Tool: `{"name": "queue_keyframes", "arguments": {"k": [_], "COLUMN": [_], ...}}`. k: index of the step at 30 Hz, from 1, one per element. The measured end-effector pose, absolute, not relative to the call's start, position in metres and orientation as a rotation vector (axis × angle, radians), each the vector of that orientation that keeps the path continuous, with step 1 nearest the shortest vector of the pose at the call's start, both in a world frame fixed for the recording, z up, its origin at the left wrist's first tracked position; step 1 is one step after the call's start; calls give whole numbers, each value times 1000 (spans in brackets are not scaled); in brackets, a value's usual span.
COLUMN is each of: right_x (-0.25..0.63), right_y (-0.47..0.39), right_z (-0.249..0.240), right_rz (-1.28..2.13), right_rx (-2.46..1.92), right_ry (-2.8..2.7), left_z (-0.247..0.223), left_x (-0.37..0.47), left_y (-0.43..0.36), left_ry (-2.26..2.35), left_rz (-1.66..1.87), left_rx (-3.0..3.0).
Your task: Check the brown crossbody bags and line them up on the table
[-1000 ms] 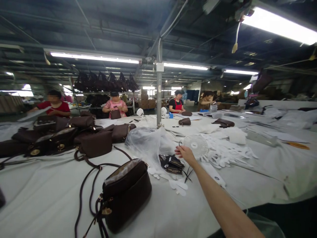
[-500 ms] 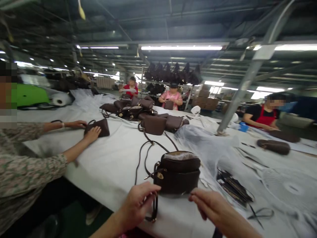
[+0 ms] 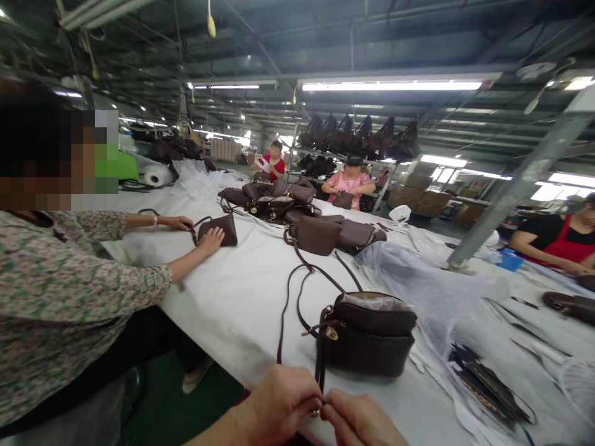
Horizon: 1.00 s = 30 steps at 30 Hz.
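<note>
A dark brown handbag (image 3: 367,344) stands upright at the near edge of the table, its top open with clear plastic inside and a round gold tag on its left side. A thin brown strap (image 3: 320,371) hangs from that side down to my hands. My left hand (image 3: 288,396) is closed, pinching the strap near a small gold fitting. Fingertip to fingertip with it, my right hand (image 3: 356,418) is closed in a pinch at the same spot. The fingers hide most of the strap end there. A longer strap (image 3: 281,316) loops over the table behind the bag.
Left of me, a co-worker's hand (image 3: 211,241) rests on another brown bag (image 3: 227,230). Several brown bags (image 3: 274,201) lie piled farther back. Plastic sheeting (image 3: 418,272) and dark strips (image 3: 488,384) lie to the right, near a slanted metal post (image 3: 506,195).
My right hand has moved from beside the bag's right side to meet my left hand at the strap. The view has turned left, so everything sits farther right.
</note>
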State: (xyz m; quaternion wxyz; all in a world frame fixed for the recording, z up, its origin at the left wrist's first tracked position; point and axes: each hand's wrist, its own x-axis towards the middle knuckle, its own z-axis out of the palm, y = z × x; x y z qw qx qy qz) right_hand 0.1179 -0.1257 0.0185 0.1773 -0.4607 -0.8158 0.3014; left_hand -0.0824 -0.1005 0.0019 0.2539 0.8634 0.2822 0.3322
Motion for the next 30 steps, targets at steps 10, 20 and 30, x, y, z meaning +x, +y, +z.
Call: {"name": "queue_keyframes", "arguments": {"k": [10,20,30], "right_x": [108,130,168], "right_y": [-138,-123,-78], "right_z": [36,56,81], "right_rz": [752,436,169], "right_rx": [-1380,-1292,-1516], "right_ry": [-1875,-2161,-2066], "left_z": [5,25,21], "left_x": [-75,-58,-48], "left_y": [-90,-77,-5], "left_ry": [786,713,1078], "left_rz": [911,893,945], "left_rx": [2125,2049,1795]}}
